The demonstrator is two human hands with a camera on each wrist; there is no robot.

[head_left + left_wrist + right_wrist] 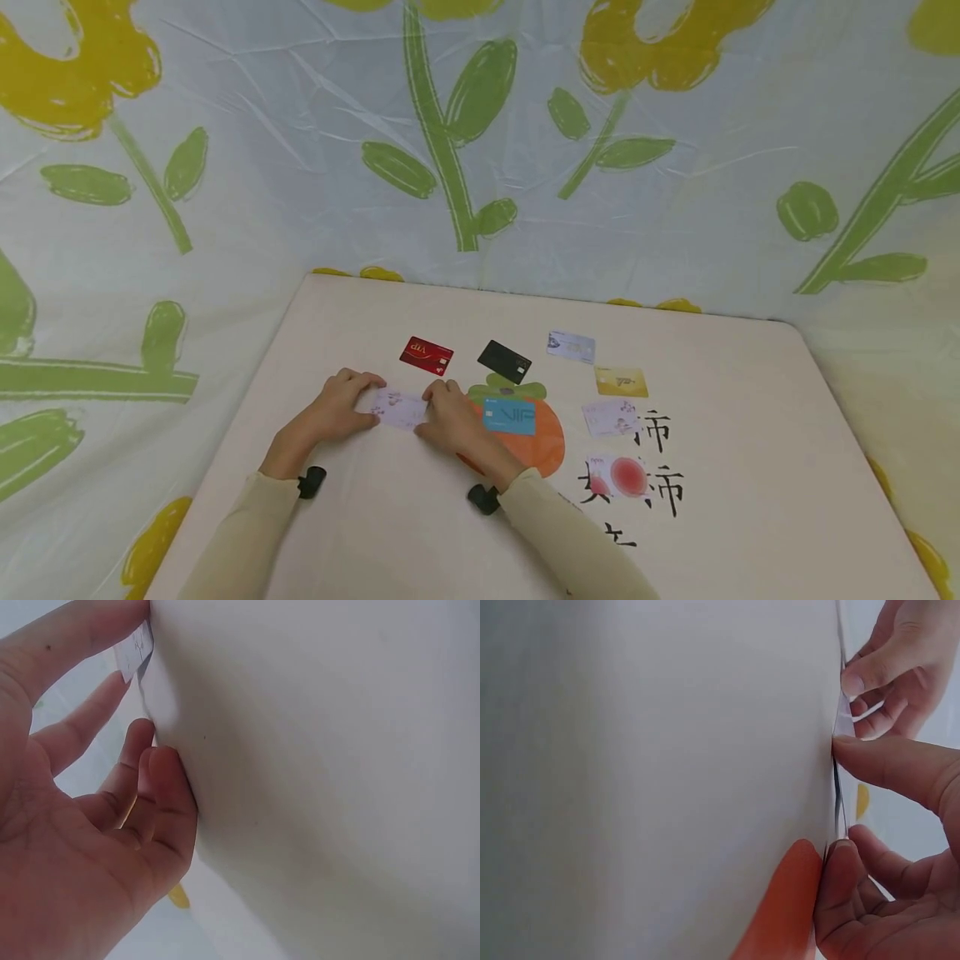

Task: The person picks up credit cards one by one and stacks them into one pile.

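A pale lilac card with a floral print (397, 410) lies on the left part of the table, between both hands. My left hand (330, 410) holds its left end, thumb at the near corner and index finger at the far one. At the right end, my right hand (453, 418) grips the card with thumb and fingers. In the left wrist view a white piece of the card (135, 652) shows between thumb and index finger. Seen edge-on in the right wrist view, the card (844, 796) sits close to the tabletop, partly hidden by fingers.
Behind the hands lie a red VIP card (427, 355) and a black card (505, 361). A blue VIP card (509, 417) rests on the printed persimmon (551, 446). Farther right are a silver card (572, 346), a gold card (621, 382), a floral card (610, 417) and a red-circle card (617, 477).
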